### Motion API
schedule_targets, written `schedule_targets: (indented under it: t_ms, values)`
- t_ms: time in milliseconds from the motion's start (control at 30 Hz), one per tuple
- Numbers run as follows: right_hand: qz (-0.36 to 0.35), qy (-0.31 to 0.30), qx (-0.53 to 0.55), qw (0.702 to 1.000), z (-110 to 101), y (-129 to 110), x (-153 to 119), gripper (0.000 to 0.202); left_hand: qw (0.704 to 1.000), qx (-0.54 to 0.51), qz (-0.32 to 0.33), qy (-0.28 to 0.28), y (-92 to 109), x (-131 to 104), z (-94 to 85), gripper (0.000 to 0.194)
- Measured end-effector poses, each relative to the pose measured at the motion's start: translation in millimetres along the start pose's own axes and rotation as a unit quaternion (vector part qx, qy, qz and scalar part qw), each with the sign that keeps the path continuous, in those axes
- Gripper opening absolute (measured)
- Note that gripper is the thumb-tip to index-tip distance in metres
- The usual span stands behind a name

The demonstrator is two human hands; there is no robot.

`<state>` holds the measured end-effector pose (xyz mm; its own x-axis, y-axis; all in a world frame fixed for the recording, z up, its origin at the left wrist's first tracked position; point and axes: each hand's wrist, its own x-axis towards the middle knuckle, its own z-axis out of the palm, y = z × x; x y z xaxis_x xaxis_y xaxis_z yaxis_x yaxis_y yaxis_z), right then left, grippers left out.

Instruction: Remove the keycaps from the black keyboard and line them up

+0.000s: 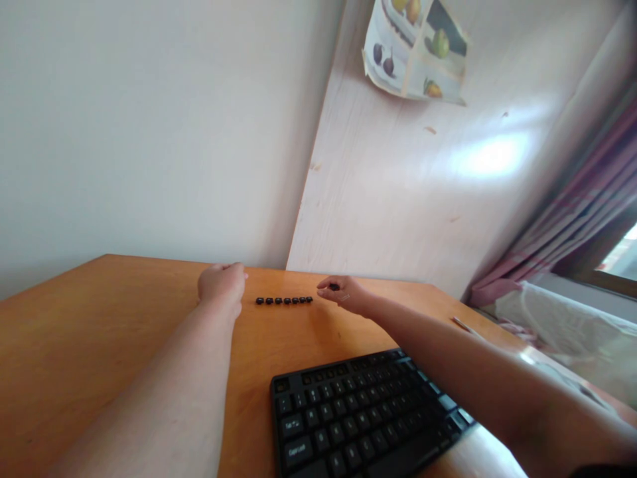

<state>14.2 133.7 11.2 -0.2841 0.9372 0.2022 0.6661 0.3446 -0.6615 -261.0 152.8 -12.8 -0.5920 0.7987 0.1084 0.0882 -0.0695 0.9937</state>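
Several black keycaps (287, 301) lie in a straight row across the wooden table, toward its far side. Just past the row's right end, my right hand (348, 297) pinches another small black keycap (334, 287) between thumb and fingers, a little above the tabletop. To the left of the row is my left hand (219, 285), its fingers curled closed and facing away, so anything inside is hidden. Nearer to me sits a black keyboard (348, 411), partly under my right forearm. Its top row shows bare sockets without caps.
The wooden table (124, 332) meets a pale wall and a leaning white board (388, 199) at the back. A fruit poster (418, 50) hangs on the board. On the right are a thin pen-like stick (465, 325), a pink curtain (542, 239) and a window.
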Motion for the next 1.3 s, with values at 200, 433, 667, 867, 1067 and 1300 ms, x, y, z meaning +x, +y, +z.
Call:
schedule_targets:
  t_ms: [200, 433, 667, 867, 1067, 1300]
  values:
    - [-0.024, 0.108, 0.029, 0.993, -34.0, -30.2, -61.6, 0.037, 0.998, -0.036, -0.039, 0.024, 17.1, -8.7, -6.0, 0.006]
    - [0.063, 0.23, 0.13, 0.962, -70.5, -33.8, -144.4, 0.032, 0.995, -0.072, -0.062, 0.032, 23.3, -7.7, -10.0, 0.005]
    - [0.073, 0.269, 0.235, 0.931, -83.7, -35.3, -181.4, 0.024, 0.996, -0.071, -0.044, 0.028, 20.9, -6.3, -19.1, 0.008]
    - [0.049, 0.26, 0.154, 0.952, -89.0, -30.4, -185.2, 0.03, 0.996, -0.036, -0.019, 0.082, 17.4, -3.1, -29.3, 0.011]
    - [0.014, 0.26, 0.114, 0.959, -88.7, -14.9, -182.0, 0.028, 0.996, 0.003, -0.014, 0.092, 9.5, -5.8, -37.5, 0.011]
    - [0.015, 0.281, 0.149, 0.948, -82.7, 12.3, -168.9, 0.036, 0.992, -0.012, 0.039, 0.116, 9.5, -15.2, -37.2, 0.006]
